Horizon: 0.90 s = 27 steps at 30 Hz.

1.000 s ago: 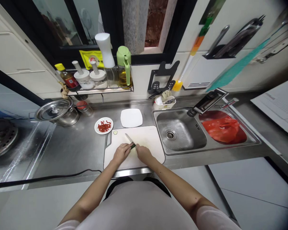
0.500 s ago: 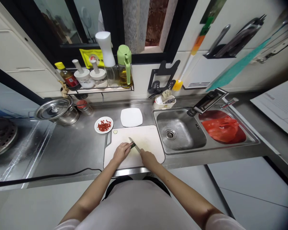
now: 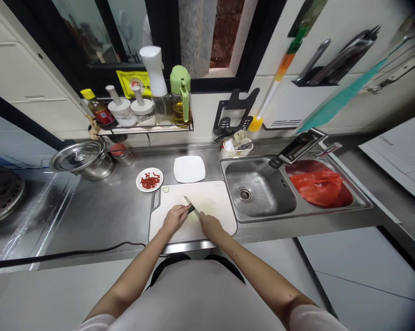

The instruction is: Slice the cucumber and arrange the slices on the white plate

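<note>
Hands meet over the white cutting board (image 3: 218,202) at the counter's front edge. The left hand (image 3: 174,219) curls its fingers onto a small green vegetable piece (image 3: 193,209), pinning it to the board. The right hand (image 3: 210,225) is closed round the handle of the knife (image 3: 188,203), whose blade slants across the green piece. Just behind the board sit a round plate (image 3: 138,183) of red chilli bits and a white square plate (image 3: 189,168). The sink (image 3: 262,202) lies to the right.

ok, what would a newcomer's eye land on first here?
Both hands at the white cutting board mid-counter: the left hand pins a small green vegetable, the right hand holds a knife across it. Then the bright red bag in the right sink basin, and a small plate of red chopped bits behind the board's left corner.
</note>
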Motion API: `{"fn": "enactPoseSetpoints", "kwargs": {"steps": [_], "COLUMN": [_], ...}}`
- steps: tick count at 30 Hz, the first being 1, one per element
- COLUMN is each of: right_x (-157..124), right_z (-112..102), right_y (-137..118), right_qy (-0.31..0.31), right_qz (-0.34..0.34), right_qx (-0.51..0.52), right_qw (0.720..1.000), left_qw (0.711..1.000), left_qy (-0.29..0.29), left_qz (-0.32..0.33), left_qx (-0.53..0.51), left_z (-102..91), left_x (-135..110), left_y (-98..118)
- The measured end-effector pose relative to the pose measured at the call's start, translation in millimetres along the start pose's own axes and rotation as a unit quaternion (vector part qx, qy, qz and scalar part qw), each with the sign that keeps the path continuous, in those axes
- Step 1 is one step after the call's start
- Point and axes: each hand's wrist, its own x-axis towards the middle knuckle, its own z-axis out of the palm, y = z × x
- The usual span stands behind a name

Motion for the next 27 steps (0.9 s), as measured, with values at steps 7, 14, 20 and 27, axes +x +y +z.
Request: {"fn": "enactPoseSetpoints", "kwargs": {"steps": [7,14,20,27], "right_x": [2,5,9,15], "right_z": [-1,1,4,2], "right_y": [-4,-6,-6,-10], "right_qy": [0.003,0.011,0.006,0.020], "right_qz": [0.008,0.010,0.012,0.002], "right_qx": [-0.006,0.000,-0.004,0.006], "right_qw": [1.000,1.000,1.000,1.000], "left_qw": [1.000,1.000,1.000,1.000], "left_qy": [0.004,-0.003,0.002,0.001], "left_qz": [-0.001,-0.005,-0.007,-0.010], "left_qx": [-0.001,0.000,-0.004,-0.002], "left_z": [0.9,0.0,-2.4,-5.8], "left_x": [0,0,0,0], "left_y": [-1,0,4,7]}}
